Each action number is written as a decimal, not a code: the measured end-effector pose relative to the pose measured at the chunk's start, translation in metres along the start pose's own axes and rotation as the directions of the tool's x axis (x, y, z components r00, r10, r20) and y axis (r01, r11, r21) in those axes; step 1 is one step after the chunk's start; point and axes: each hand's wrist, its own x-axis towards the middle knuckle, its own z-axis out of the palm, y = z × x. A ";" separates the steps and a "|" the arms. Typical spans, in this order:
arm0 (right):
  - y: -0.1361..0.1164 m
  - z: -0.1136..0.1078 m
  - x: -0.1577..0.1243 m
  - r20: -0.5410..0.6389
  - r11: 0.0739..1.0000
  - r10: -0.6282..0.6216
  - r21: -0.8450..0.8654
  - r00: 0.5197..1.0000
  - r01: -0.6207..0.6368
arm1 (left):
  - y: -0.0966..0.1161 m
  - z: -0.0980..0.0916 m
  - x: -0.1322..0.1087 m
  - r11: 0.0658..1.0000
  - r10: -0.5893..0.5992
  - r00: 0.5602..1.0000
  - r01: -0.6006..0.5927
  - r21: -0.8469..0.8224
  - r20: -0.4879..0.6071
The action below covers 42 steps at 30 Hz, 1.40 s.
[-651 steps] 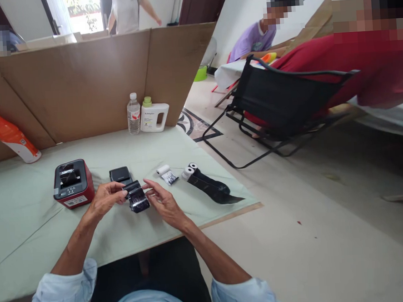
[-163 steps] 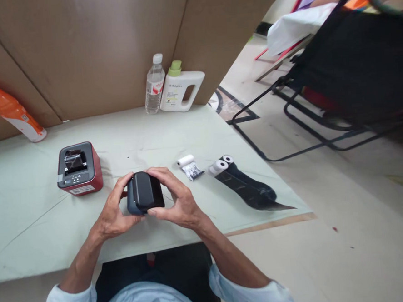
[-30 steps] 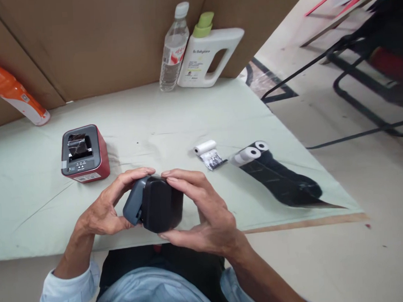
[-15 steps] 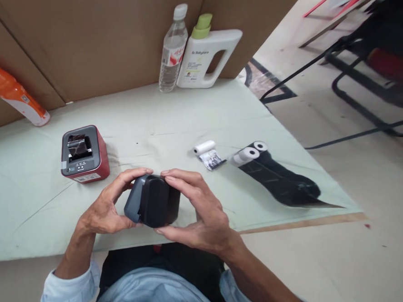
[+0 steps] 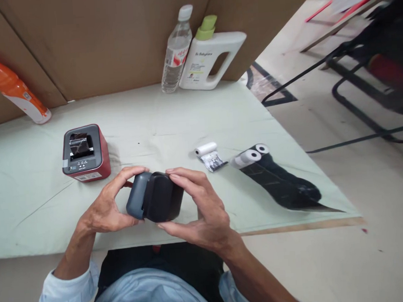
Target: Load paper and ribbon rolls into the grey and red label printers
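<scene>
Above the table's near edge, both hands hold a small dark, box-shaped device [image 5: 161, 196] with rounded corners. A blue-grey part on its left meets a black part on its right, with a dark seam between them. My left hand [image 5: 107, 207] grips the blue-grey side, fingers over the top and thumb below. My right hand [image 5: 205, 205] clasps the black side the same way. The device's underside is hidden. Left of my hands stands a red-sided printer [image 5: 85, 151] with a black strip in its top opening. To the right lies a small paper roll [image 5: 206, 148] with a printed end.
Two white paper rolls [image 5: 251, 155] lie at the right with a long black strip [image 5: 279, 187] trailing toward the table corner. Along the cardboard wall stand a water bottle [image 5: 177, 52], a white detergent bottle [image 5: 199, 64] and an orange bottle [image 5: 20, 91]. A black chair [image 5: 354, 87] stands beyond.
The device has tilted slightly in my hands, and its blue-grey part now sits straighter beside the black part. Both hands keep their hold. The view has shifted a little.
</scene>
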 end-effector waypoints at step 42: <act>0.003 -0.007 0.004 0.027 0.999 -0.025 -0.029 0.999 0.026 | 0.017 -0.001 0.002 0.953 0.102 0.993 -0.082 0.291 -0.055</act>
